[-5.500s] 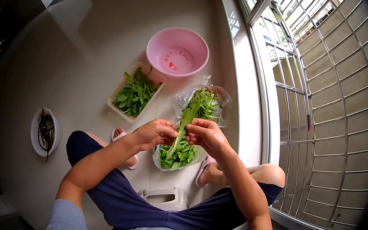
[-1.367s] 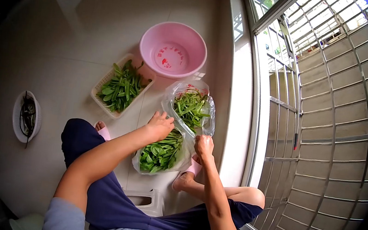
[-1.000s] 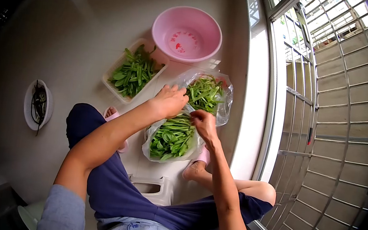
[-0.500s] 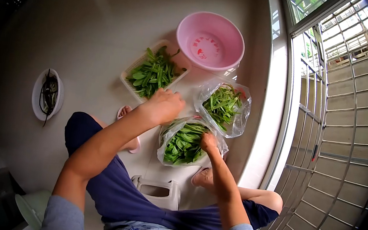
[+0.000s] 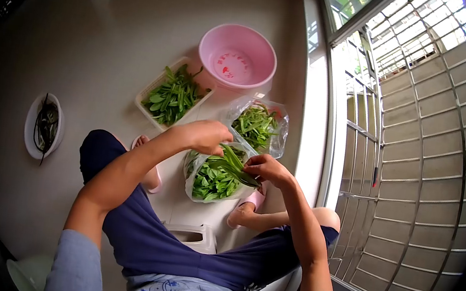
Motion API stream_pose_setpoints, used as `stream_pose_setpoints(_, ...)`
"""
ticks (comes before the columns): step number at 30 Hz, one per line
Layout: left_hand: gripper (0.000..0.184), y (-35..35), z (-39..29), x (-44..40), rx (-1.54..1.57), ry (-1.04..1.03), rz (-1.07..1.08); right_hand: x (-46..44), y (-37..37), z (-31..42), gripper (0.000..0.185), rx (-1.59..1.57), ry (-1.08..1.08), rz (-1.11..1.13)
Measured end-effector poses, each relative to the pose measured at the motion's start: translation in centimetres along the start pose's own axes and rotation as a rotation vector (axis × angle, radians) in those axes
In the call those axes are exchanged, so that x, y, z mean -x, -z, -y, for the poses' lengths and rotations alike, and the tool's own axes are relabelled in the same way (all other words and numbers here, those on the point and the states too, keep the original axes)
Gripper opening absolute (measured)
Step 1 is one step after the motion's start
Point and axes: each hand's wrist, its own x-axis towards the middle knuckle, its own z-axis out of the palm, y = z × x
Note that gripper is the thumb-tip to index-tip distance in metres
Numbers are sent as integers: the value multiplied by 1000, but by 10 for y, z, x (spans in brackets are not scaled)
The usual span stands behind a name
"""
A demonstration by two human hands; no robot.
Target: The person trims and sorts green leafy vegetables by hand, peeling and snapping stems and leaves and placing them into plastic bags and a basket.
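Note:
A stalk of long-leaved greens (image 5: 233, 164) stretches between my two hands, above an opened clear plastic bag (image 5: 188, 184) full of leafy greens (image 5: 213, 183). My right hand (image 5: 267, 169) pinches its lower right part. At the upper left end my left hand (image 5: 210, 137) has its fingers closed around the stalk, its fingertips partly hidden. Just beyond, a second clear bag (image 5: 281, 143) holds thinner trimmed stems and leaves (image 5: 255, 126). A rectangular cream basket (image 5: 142, 108) with loose greens (image 5: 172, 97) lies farther to the left.
A pink basin (image 5: 237, 58) stands on the tiled floor past the bags. At far left is a white oval basket (image 5: 33, 126) with dark, long pods (image 5: 46, 124). A low plastic stool (image 5: 206, 237) is between my legs. A barred window (image 5: 420, 152) runs along the right.
My right hand has come up out of the near bag with a stalk of greens. My left hand has moved from beside the basket to meet it. The view has shifted slightly.

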Motion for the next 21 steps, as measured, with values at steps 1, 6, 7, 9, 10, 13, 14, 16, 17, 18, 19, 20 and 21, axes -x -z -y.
stream_pose_setpoints(1,40,-2,-8,0,48,-99,-20,7,-1,3,16,-98,1,11)
stream_pose_setpoints(6,42,-29,-41,8,69,-354,-276,18,-8,5,12,-435,-2,68)
stream_pose_setpoints(7,41,-34,-45,9,64,-378,-291,15,-10,2,12,-443,14,63)
stream_pose_setpoints(9,38,-37,-52,10,52,-308,-330,9,-17,-5,12,-648,46,95)
stream_pose_setpoints(10,38,-38,-53,11,40,-304,-324,11,-19,-7,13,-756,41,102)
stream_pose_setpoints(13,32,-46,-51,7,123,-280,-400,18,-20,-14,14,-905,82,190)
stream_pose_setpoints(14,27,-49,-48,6,235,-268,-383,18,-22,-15,15,-892,52,136)
stream_pose_setpoints(16,22,-50,-48,5,342,-248,-365,22,-23,-15,17,-942,57,155)
stream_pose_setpoints(17,20,-50,-49,5,376,-219,-396,23,-24,-16,20,-989,56,169)
stream_pose_setpoints(18,19,-50,-49,5,411,-190,-427,26,-24,-14,30,-993,53,166)
stream_pose_setpoints(19,19,-51,-48,4,407,-185,-421,30,-23,-11,30,-1000,56,172)
stream_pose_setpoints(20,20,-53,-46,2,442,-174,-414,36,-21,-9,36,-906,46,119)
stream_pose_setpoints(21,20,-55,-45,0,479,-165,-407,39,-18,-8,41,-812,35,64)
